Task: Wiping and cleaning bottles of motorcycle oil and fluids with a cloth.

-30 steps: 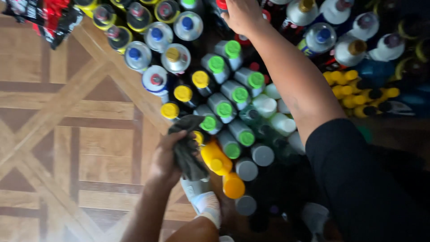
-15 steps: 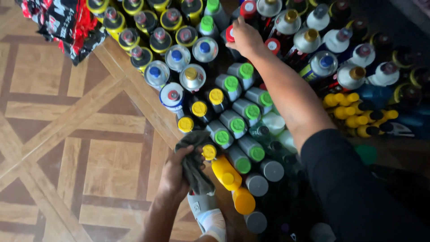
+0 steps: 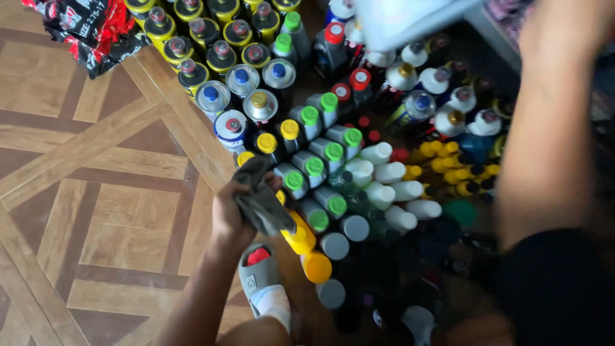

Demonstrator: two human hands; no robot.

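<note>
Cloth (image 3: 261,204) gripped in left hand (image 3: 232,214) by bottles (image 3: 320,166); right hand (image 3: 564,29) now raised far right, blurred, fingers can't tell.

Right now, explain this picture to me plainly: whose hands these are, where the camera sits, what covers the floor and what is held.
There is no machine here: a person works with two bare hands, filmed by a camera on their own head looking down. The left hand grips a dark grey cloth. The right arm reaches up, blurred, toward a pale container; whether it grips it is unclear. On the wooden floor stand crowded bottles with green, yellow, white and blue caps. A grey sandal shows below.
</note>
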